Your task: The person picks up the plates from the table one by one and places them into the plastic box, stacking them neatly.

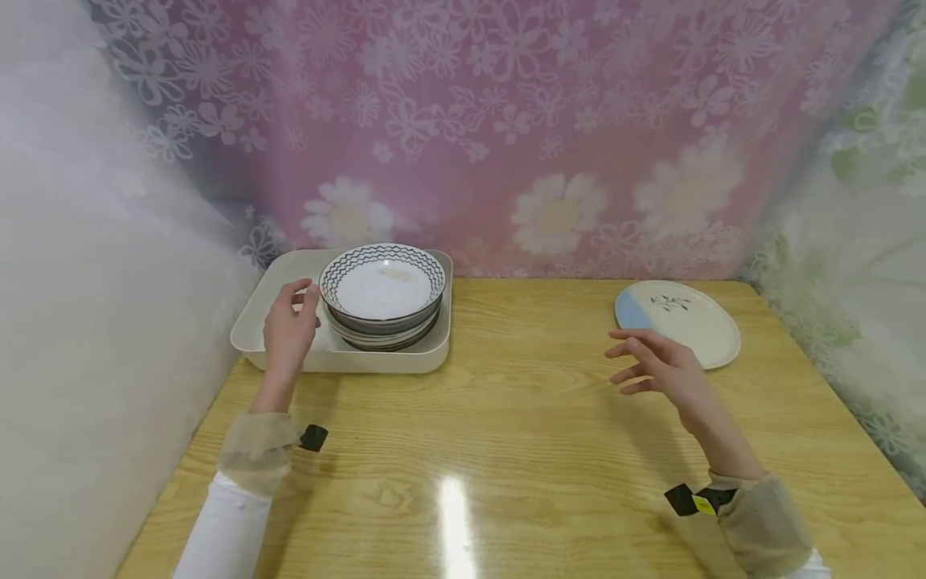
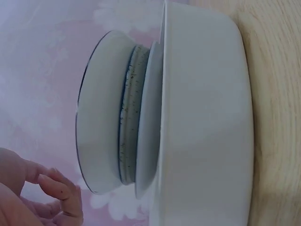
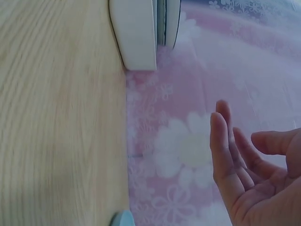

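Observation:
A white bowl (image 1: 382, 288) with a black zigzag band inside its rim tops a stack of plates (image 1: 387, 341) in a cream plastic tub (image 1: 362, 363). My left hand (image 1: 288, 328) hovers over the tub just left of the bowl, fingers loosely bent and holding nothing. The left wrist view shows the side of the bowl (image 2: 99, 113) and speckled dishes (image 2: 131, 113) beneath it. On the right, my right hand (image 1: 661, 366) is raised above the table with fingers spread, empty. It overlaps the front-left edge of a cream and blue plate (image 1: 698, 318) with a leaf sprig drawn on it.
The tub stands at the back left of a wood-grain table (image 1: 521, 434), close to the pale left wall (image 1: 108, 322). A pink flowered curtain (image 1: 463, 161) hangs along the back edge. Pale floral cloth (image 1: 854, 241) covers the right side.

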The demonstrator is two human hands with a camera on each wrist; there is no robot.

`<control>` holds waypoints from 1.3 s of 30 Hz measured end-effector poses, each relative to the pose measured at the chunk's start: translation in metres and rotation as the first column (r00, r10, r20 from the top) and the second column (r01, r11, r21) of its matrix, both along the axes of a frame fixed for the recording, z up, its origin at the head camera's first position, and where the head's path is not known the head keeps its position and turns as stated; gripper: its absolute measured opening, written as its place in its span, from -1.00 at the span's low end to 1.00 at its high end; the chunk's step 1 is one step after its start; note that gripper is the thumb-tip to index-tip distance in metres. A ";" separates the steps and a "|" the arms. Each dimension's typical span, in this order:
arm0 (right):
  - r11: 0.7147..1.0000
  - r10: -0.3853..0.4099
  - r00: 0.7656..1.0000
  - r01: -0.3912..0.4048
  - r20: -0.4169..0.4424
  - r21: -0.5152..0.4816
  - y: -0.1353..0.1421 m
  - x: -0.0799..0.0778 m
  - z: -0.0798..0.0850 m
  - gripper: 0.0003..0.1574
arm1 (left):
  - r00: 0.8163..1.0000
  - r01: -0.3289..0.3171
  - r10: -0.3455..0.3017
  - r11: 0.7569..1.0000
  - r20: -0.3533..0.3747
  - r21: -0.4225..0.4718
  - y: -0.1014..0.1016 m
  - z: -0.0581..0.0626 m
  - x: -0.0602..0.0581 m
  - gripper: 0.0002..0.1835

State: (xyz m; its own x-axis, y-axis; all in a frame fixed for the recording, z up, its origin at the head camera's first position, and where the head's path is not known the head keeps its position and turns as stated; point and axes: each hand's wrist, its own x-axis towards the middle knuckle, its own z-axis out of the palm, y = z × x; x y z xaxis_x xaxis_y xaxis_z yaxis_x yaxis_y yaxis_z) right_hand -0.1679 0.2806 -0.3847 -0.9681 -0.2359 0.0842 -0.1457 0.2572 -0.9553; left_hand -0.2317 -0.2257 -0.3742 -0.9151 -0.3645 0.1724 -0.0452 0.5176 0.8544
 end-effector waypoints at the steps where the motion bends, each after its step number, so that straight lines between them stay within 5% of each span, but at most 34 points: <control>1: 1.000 -0.015 1.000 0.015 -0.015 -0.017 0.004 -0.001 0.001 -0.64 | 1.000 -0.012 0.011 1.000 -0.020 -0.014 0.001 0.002 0.001 -0.49; 6: 0.986 -0.101 0.994 0.094 -0.042 -0.141 0.029 -0.008 0.003 -0.70 | 0.992 0.005 -0.015 0.997 -0.126 -0.078 0.011 0.013 0.008 -0.58; 12: 0.963 -0.229 0.972 0.218 -0.057 -0.158 0.067 -0.025 0.005 -0.75 | 0.966 0.141 -0.164 0.982 -0.200 -0.122 0.033 0.025 0.020 -0.62; 15: 0.943 -0.333 0.941 0.331 -0.069 -0.032 0.089 -0.034 0.004 -0.76 | 0.946 0.223 -0.247 0.966 -0.212 -0.133 0.047 0.028 0.027 -0.65; 18: 0.887 -0.432 0.898 0.439 -0.081 0.142 0.107 -0.043 0.000 -0.81 | 0.924 0.296 -0.323 0.943 -0.203 -0.153 0.062 0.030 0.032 -0.69; 21: 0.827 -0.482 0.873 0.483 -0.080 0.288 0.121 -0.053 -0.008 -0.58 | 0.903 0.356 -0.384 0.920 -0.192 -0.167 0.075 0.028 0.036 -0.73; 24: 0.800 -0.486 0.873 0.461 -0.038 0.384 0.136 -0.063 -0.018 -0.29 | 0.884 0.408 -0.436 0.896 -0.169 -0.178 0.087 0.023 0.039 -0.74; 30: 0.793 -0.430 0.898 0.324 0.097 0.517 0.161 -0.079 -0.036 -0.19 | 0.862 0.477 -0.496 0.864 -0.108 -0.157 0.106 0.013 0.043 -0.72; 39: 0.853 -0.400 0.879 0.254 0.261 0.455 0.174 -0.084 -0.052 -0.26 | 0.833 0.528 -0.548 0.830 -0.082 -0.181 0.123 -0.003 0.049 -0.74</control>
